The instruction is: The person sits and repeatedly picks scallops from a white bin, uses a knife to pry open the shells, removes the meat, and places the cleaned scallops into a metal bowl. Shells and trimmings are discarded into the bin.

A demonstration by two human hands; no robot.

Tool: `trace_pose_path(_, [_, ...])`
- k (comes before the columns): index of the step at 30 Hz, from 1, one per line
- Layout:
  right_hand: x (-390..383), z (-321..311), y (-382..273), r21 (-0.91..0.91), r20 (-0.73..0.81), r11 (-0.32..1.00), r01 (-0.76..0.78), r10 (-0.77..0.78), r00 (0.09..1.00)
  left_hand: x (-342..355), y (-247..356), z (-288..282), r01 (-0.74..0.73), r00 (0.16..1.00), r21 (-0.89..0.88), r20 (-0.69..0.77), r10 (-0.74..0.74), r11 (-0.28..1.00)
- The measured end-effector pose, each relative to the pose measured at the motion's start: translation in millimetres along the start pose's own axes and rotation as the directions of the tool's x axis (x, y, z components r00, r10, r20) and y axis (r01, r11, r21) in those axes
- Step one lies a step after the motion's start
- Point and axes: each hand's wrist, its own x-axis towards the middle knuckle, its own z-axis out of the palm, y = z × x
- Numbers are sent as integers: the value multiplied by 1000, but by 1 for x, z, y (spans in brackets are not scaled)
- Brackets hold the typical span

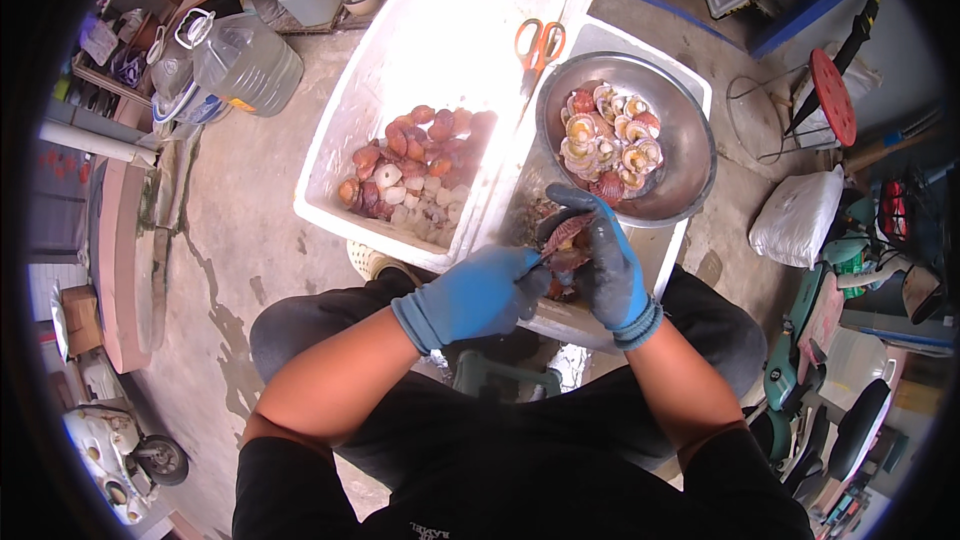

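My gloved left hand is closed at the lower side of a ridged reddish scallop, gripping something I cannot make out. My gloved right hand holds that scallop, fingers curled over its top and side, above a white container with shell bits inside. Just beyond, a steel bowl holds several opened scallops. At left, a white foam box holds several reddish shellfish and pale lumps, perhaps ice. Orange-handled scissors lie at that box's right rim, beside the bowl.
Water jugs stand at upper left by cluttered shelves. A red stool, a white sack and green equipment are on the right. A scooter is at lower left. My knees flank the containers.
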Motion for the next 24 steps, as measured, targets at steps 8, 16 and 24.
trace_pose_path(8, [6,-15,2,182,27,978,-98,95,995,-12,27,-20,-141,988,633,41,150,761])
trace_pose_path(16, [-3,11,-11,145,110,980,-136,121,987,7,19,-31,-180,923,405,-247,296,897])
trace_pose_path(24, [5,-4,-19,164,149,986,20,-45,988,19,-3,-42,49,931,-311,-330,-156,949])
